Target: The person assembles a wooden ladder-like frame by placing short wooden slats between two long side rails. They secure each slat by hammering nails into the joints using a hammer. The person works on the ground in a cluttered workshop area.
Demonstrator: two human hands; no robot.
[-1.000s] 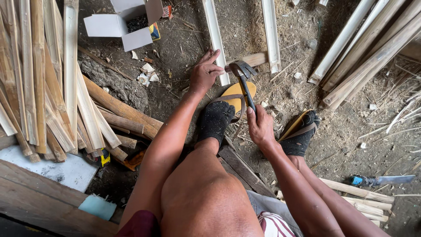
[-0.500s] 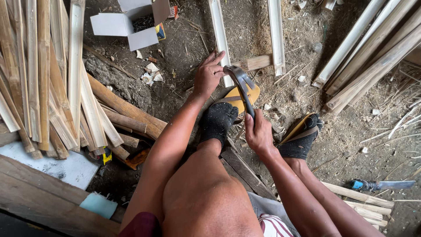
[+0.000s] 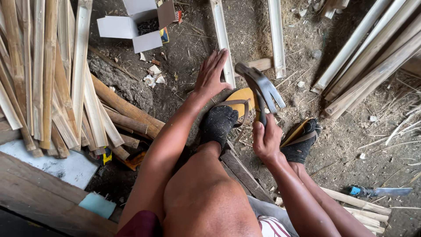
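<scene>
My right hand (image 3: pixel 265 139) grips the handle of a claw hammer (image 3: pixel 259 85), its metal head raised over the ground in front of my feet. My left hand (image 3: pixel 212 74) lies flat with fingers spread on a split bamboo strip (image 3: pixel 221 35) that runs away from me across the dirt. A short wooden block (image 3: pixel 261 64) lies just beyond the hammer head. Both feet wear dark socks in yellow sandals (image 3: pixel 242 97); the left foot is beside my left hand.
A heap of split bamboo slats (image 3: pixel 57 87) fills the left, more slats (image 3: pixel 368 61) lean at the right. An open white cardboard box (image 3: pixel 131 26) sits at the top. A blue-handled knife (image 3: pixel 377 192) lies at lower right. A second bamboo strip (image 3: pixel 276 37) lies parallel.
The hammer has swung up and toward me, its head lifting off the strip. My left hand has stayed pressed on the bamboo strip.
</scene>
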